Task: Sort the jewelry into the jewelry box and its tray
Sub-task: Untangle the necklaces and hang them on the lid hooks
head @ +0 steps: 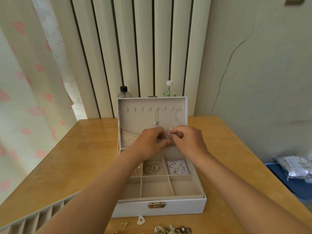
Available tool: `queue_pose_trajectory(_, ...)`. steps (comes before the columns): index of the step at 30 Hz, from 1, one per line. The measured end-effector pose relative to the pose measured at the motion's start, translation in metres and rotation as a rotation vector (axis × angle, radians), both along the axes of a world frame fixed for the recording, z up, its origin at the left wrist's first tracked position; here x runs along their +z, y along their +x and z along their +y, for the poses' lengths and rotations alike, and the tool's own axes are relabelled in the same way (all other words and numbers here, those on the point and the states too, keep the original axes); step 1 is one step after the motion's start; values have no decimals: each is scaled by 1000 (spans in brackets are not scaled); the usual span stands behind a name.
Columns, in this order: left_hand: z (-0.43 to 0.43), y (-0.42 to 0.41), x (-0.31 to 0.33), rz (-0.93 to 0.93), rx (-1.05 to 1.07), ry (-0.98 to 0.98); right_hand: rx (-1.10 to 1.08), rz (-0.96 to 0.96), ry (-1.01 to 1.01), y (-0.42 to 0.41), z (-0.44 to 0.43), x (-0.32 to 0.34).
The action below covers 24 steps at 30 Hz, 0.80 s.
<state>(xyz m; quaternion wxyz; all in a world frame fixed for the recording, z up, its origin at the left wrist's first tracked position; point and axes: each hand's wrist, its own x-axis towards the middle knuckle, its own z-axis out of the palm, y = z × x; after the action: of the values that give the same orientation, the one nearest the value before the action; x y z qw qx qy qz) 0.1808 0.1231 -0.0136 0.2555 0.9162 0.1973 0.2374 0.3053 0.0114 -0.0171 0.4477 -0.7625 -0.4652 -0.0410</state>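
— Where were the hands?
— The left hand (148,141) and right hand (189,139) met above the open white jewelry box (158,209), in front of its raised lid (138,119). The fingertips of both pinched one small silvery piece of jewelry (168,135), too fine to identify.
— And the rest?
— Gold hoop earrings (152,168) lay in a compartment. A loose jewelry heap (172,229) sat on the wooden table (84,157) before the box, and a grey slotted tray (33,220) lay to the left.
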Motion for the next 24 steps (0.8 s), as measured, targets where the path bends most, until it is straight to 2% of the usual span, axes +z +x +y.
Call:
queue_pose_trajectory(8,0,3,10,-123,190,-19,-49,-1,66,-5,16,-1)
queue_pose_trajectory(18,1,15,18,-125,412,73,-30,-490,-191,6,-2,-5)
queue_pose_trajectory(24,-3,17,20,-51,435,129,-63,-592,-195,8,-4,-11)
